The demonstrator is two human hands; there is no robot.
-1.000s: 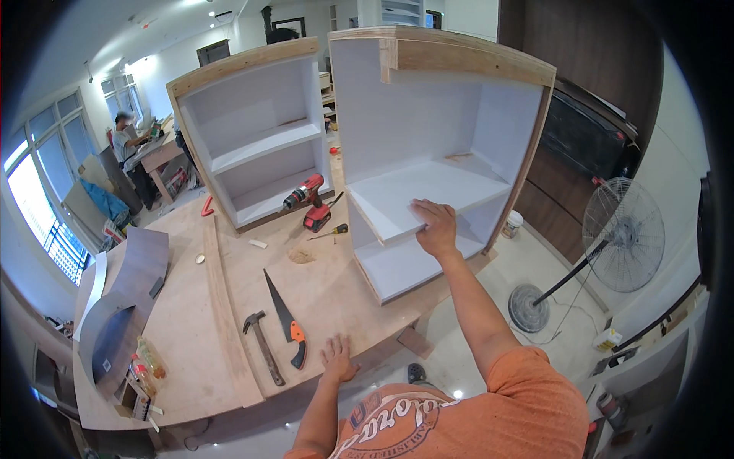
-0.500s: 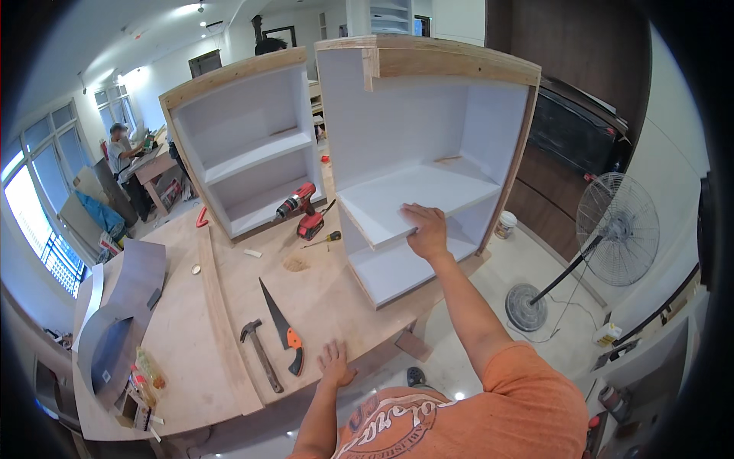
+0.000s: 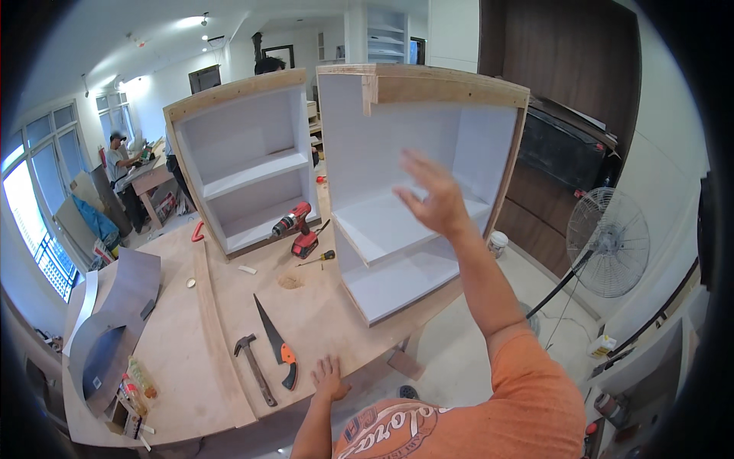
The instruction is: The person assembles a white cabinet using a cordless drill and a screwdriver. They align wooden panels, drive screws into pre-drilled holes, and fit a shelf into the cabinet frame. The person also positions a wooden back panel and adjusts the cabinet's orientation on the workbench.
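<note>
Right grip (image 3: pixel 439 200) spread wide, cabinet shelf (image 3: pixel 375 234) below; left grip (image 3: pixel 329 379) spread, resting on tabletop (image 3: pixel 177 352).

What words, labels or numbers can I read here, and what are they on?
Orange shirt: large pale lettering, cut off by the lower edge; I won't copy it out.
Red drill: any markings too small to read.
Small bottles: any labels too small to read.
Larger shelf unit: no lettering visible.
</note>
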